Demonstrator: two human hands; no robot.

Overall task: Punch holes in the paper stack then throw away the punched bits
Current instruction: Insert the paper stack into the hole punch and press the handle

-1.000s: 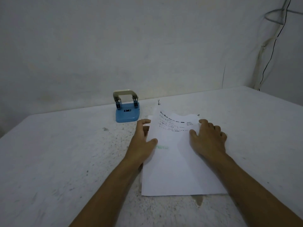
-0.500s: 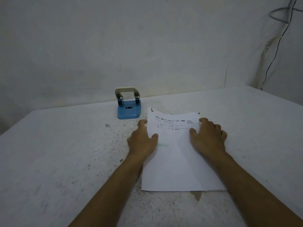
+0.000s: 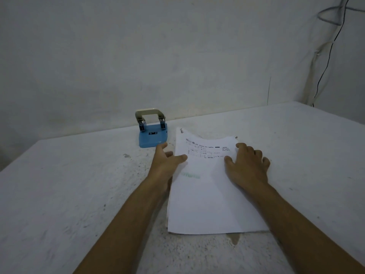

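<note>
Since nothing on the table (image 3: 59,194) looked punched yet, the job seemed barely begun, w/ both steps left to do. Biggest thing in view was that white, speckled table, pushed against a pale wall (image 3: 177,56) w/ some cables (image 3: 327,56) hanging at the far right corner. Next in size, the paper stack (image 3: 207,204) lay flat in front of the person, printed text at its far end, near edge squared toward the body; far left corner curled up a bit, and no holes showed along any edge, as far as could be told. Left hand (image 3: 167,161) sat at the stack's left edge, thumb lying on the top sheet and fingers spread open toward the punch, gripping nothing. Right hand (image 3: 246,165) rested palm-down on the stack's right side, fingers loosely spread, pressing rather than holding; no pinch on the sheets. Smaller still, the blue hole punch (image 3: 152,133) stood upright near the wall, just beyond the left fingertips and just left of the stack's far corner, handle raised, w/ no paper in its slot. No bin was in view, and no punched bits either. Probably the stack was being squared or steadied first; it had yet to go into the punch, then press, then empty the bits.
</note>
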